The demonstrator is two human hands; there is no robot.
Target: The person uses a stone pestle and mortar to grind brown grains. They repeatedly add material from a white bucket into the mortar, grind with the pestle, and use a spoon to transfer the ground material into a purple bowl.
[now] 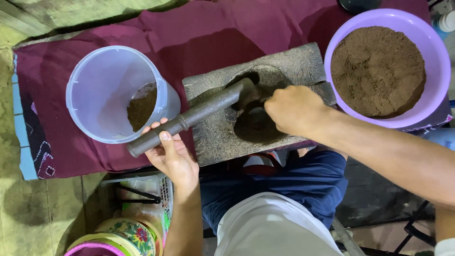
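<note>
The left hand (pixel 173 159) closes around the low end of the pestle (pixel 189 117), which slants up into the stone mortar (pixel 213 137) at frame centre. The right hand (pixel 294 110) is curled in the hollow; whether it grips powder I cannot tell. Risk: the pestle could slip onto those fingers, or tip the clear tub (pixel 113 92) at left. The lilac bowl (pixel 438 61) of powder sits upper right. A white bottle top (pixel 448 21) shows at the upper right edge; a floral tin (pixel 135 233) sits lower left.

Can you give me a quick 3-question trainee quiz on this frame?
1. True or false: the left hand grips the dark pestle.
2. Which holds more brown powder? A) clear bucket B) purple basin
3. Where is the right hand?

Key: 1. true. 2. B. 3. In the hollow of the stone mortar, on the powder there.
</note>
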